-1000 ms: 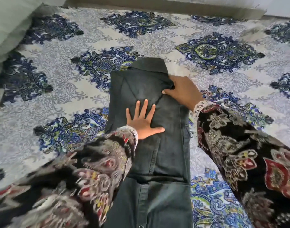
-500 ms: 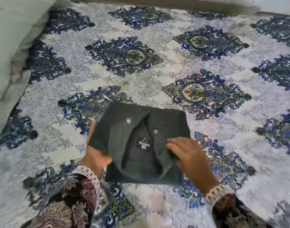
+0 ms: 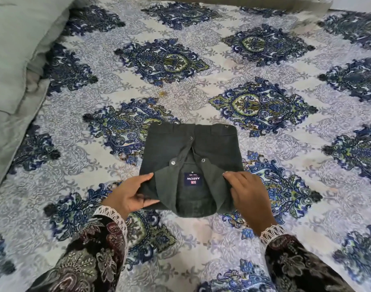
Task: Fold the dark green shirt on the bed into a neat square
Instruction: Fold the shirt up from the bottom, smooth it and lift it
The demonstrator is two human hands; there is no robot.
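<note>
The dark green shirt [image 3: 212,148] lies on the bed as a compact square, collar toward me, a navy label showing inside the neck. Snap buttons show along its placket and far edge. My left hand [image 3: 127,194] grips the near left edge of the shirt, thumb on top and fingers under the fold. My right hand [image 3: 247,192] holds the near right edge beside the collar, fingers curled over the fabric.
The bedsheet [image 3: 180,91] is white and grey with blue-green medallions and spreads flat all around the shirt. A grey-green pillow [image 3: 16,45] lies at the far left. The bed's far edge [image 3: 201,0] runs along the top.
A second ago the shirt was a long strip under both hands. It has since been folded into a square and turned collar-up, and both hands now grasp its near corners.
</note>
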